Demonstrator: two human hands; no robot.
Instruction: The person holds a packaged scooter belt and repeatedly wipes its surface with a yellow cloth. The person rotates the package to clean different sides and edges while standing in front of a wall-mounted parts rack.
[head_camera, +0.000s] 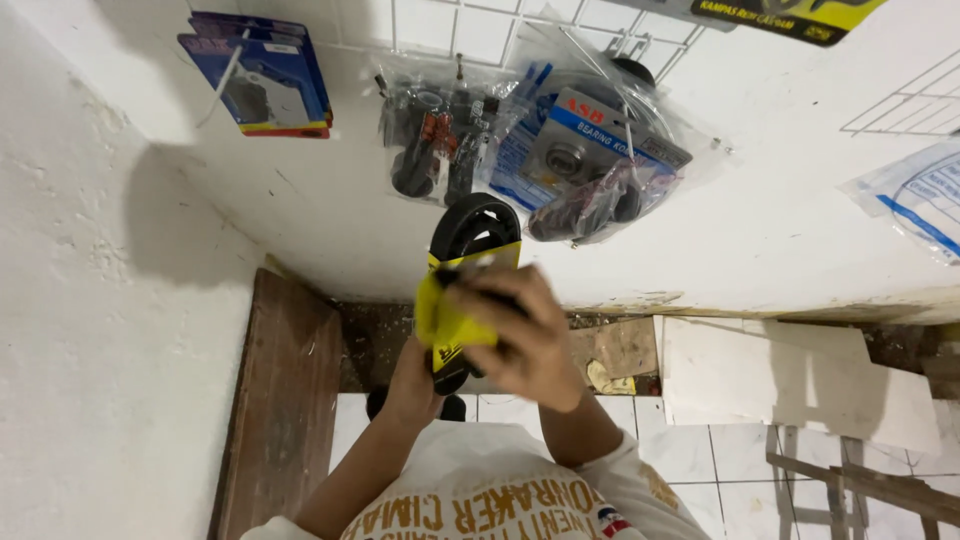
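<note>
Black belt in yellow sleeve (462, 290) gripped by right hand (525, 335) and left hand (418, 385) below wire grid (470, 25) w/ blue card pkg (262, 75) top left, clear parts bags (560, 150) ctr, wood plank (280, 400) lower left.

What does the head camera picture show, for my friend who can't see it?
Two hands, right hand in front and left hand behind, hold up a black rubber belt in a yellow card sleeve before a white wall hung with bagged parts.
</note>
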